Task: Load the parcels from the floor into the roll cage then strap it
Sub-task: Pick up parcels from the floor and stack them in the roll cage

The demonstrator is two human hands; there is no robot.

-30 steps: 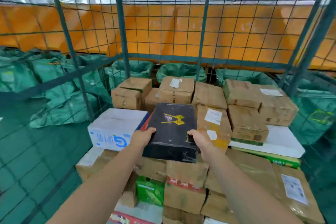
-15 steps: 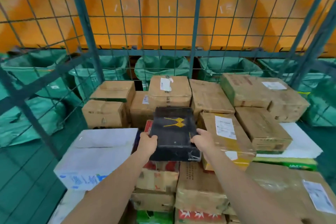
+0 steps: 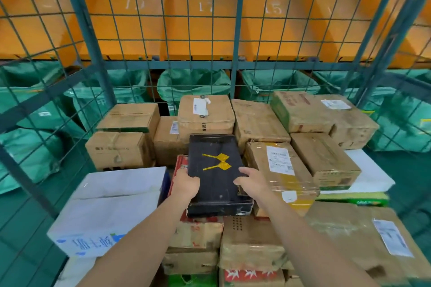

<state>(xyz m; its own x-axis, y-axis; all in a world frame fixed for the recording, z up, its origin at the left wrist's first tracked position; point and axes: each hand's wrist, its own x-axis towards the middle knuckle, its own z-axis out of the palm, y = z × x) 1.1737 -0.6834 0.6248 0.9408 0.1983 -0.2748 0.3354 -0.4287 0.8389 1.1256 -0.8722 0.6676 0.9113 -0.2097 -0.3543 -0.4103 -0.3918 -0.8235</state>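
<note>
- left hand and right hand grip opposite edges of the black box.
- seat it flat on the red box beneath; release only when stable.

Parcel depot, roll cage, numbered chutes

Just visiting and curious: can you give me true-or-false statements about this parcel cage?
1. The left hand and right hand both hold the flat black box with a yellow emblem. True.
2. The flat black box lies on the floor. False: it is on stacked cartons inside the green wire roll cage.
3. A large white cardboard box sits left of it. True.
4. The plastic sacks behind the cage are orange. False: they are green.
</note>
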